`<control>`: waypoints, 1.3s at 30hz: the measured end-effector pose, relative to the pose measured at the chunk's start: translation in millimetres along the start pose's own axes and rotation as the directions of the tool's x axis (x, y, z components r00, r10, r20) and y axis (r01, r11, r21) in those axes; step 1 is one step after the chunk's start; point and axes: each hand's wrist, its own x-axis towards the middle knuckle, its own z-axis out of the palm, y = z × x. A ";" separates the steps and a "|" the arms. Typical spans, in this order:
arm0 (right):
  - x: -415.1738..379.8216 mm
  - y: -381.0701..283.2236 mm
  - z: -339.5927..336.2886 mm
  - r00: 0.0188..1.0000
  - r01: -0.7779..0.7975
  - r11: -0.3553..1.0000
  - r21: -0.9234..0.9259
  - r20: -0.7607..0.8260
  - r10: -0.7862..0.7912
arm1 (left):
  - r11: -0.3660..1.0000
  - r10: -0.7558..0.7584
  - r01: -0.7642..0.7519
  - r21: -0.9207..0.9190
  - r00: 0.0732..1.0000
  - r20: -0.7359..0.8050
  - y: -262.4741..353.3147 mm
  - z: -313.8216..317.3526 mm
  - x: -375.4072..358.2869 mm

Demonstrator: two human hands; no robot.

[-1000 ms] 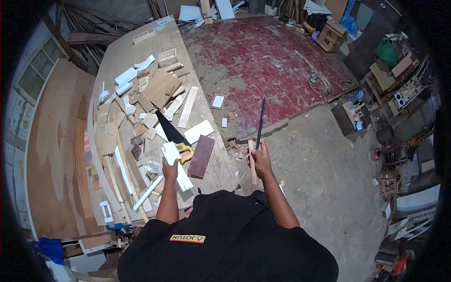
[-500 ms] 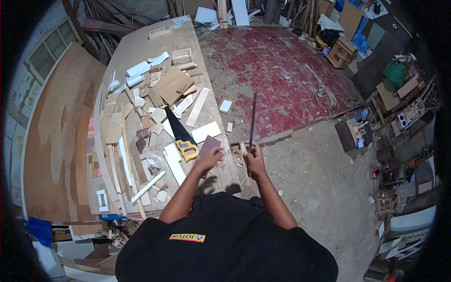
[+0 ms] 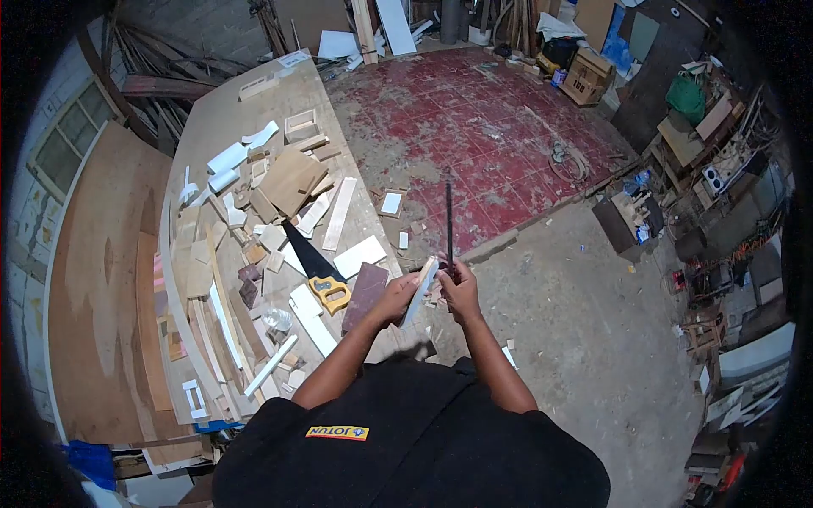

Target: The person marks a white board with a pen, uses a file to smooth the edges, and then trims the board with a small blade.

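My left hand (image 3: 396, 300) is closed around a small wooden block (image 3: 421, 290) with a pale, white-looking face, held tilted near the table edge. Just to its right, my right hand (image 3: 461, 295) grips a long thin dark bar (image 3: 449, 220) that points away from me, over the floor; whether it is a file cannot be made out. Part of the bar is hidden in the fingers. A brown sheet of sandpaper or board (image 3: 366, 296) lies on the table beside my left hand. Left of that rests a handsaw (image 3: 326, 288) with a yellow handle.
The wooden worktable (image 3: 351, 161) carries many offcuts, white boards (image 3: 360, 256), a square plywood piece (image 3: 291, 181) and a small open box (image 3: 301, 125). A large wood panel (image 3: 102, 288) leans at the left. Red tiled floor (image 3: 500, 135) lies ahead, with clutter along the right.
My left hand has left the brown sheet and moved right to take hold of the wooden block, which was in my right hand. The dark bar stays in my right hand.
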 end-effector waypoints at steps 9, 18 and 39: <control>12.0 -4.8 -8.0 0.998 -0.011 0.998 -0.065 -0.063 0.007 | 0.960 0.123 -0.119 0.255 0.992 0.000 9.7 -6.4 -1.5; 22.9 1.2 -13.0 0.993 0.109 0.981 -0.158 -0.033 -0.116 | 0.927 0.078 -0.041 0.374 0.993 -0.085 51.7 -2.5 -13.8; 30.4 -8.6 -18.6 0.985 0.023 0.972 -0.233 -0.159 -0.062 | 0.921 0.282 -0.199 0.334 0.933 -0.223 42.7 2.9 -6.7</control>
